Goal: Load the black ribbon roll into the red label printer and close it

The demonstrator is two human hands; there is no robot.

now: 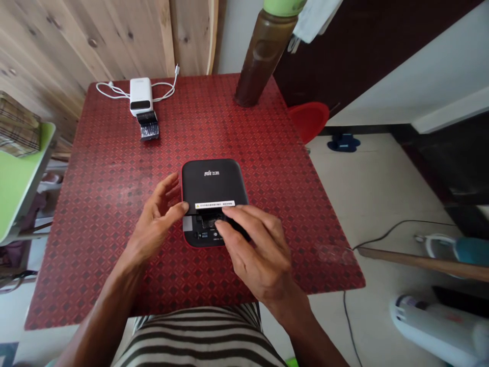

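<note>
A flat, squarish black device [214,186] with a red rim and white lettering lies near the middle of the table. Across its lower part runs a white warning sticker [214,205], and below that is a dark opening above a panel with small markings. My left hand [162,216] grips the device's left edge, thumb on top and fingers along the side. At the opening, the thumb and index finger of my right hand [255,242] close together by the sticker's right end. What lies between those fingertips is hidden.
Red patterned table [114,255]; on it, a white power bank [141,94] with a white cable [168,92] and a black curled strip [148,126]. A tall brown bottle [260,56] stands at the far edge. A red stool [311,120] is beyond the right edge.
</note>
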